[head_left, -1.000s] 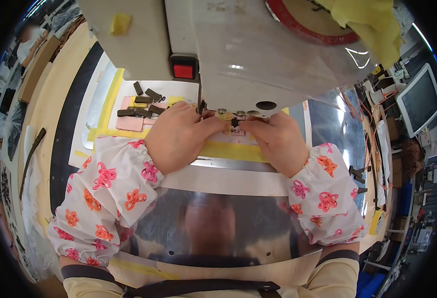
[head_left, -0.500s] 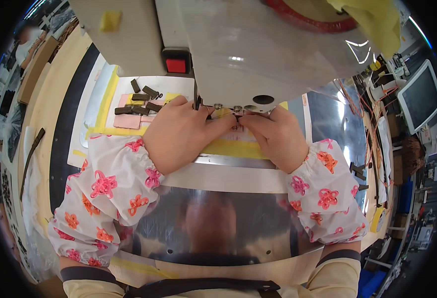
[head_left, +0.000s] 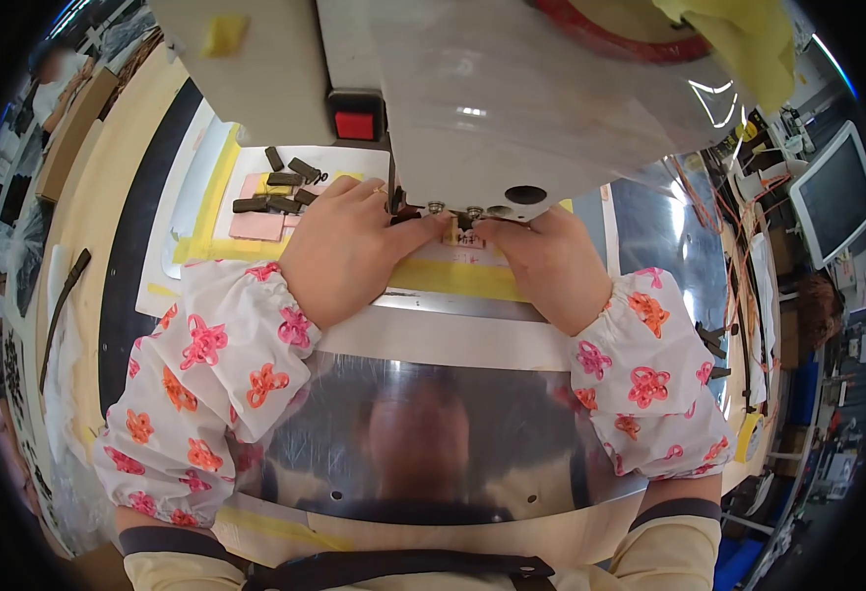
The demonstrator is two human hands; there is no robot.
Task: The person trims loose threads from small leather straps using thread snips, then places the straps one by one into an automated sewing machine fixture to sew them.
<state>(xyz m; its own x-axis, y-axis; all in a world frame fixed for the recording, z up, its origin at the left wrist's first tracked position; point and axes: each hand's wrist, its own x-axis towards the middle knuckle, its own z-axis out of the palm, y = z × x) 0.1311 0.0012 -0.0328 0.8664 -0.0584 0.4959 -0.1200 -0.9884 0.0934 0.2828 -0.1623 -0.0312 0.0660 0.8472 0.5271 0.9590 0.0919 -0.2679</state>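
Note:
Both hands are under the pale head of a sewing machine point(head_left: 472, 148), and parts of their fingers are hidden behind it. My left hand point(head_left: 344, 251) is closed, its thumb stretched right towards the needle area. From the other side my right hand point(head_left: 546, 266) reaches in, closed, with its thumb and fingers pressed together. Something small and dark shows between the two thumbs, too covered to name. Below it lies a plate with yellow tape point(head_left: 452, 278) and reddish markings. Several dark olive folded strap pieces point(head_left: 282, 204) lie on pink blocks left of my left hand.
A red switch point(head_left: 355, 125) sits on the machine's body. The shiny metal table plate point(head_left: 354, 443) lies in front of me. More dark pieces point(head_left: 710, 343) and a screen point(head_left: 834, 194) are at the right. Another person point(head_left: 59, 94) is at the far left.
My view has shifted slightly. My left hand has moved a little left and its thumb has drawn back from my right hand, so more of the marked plate shows between them.

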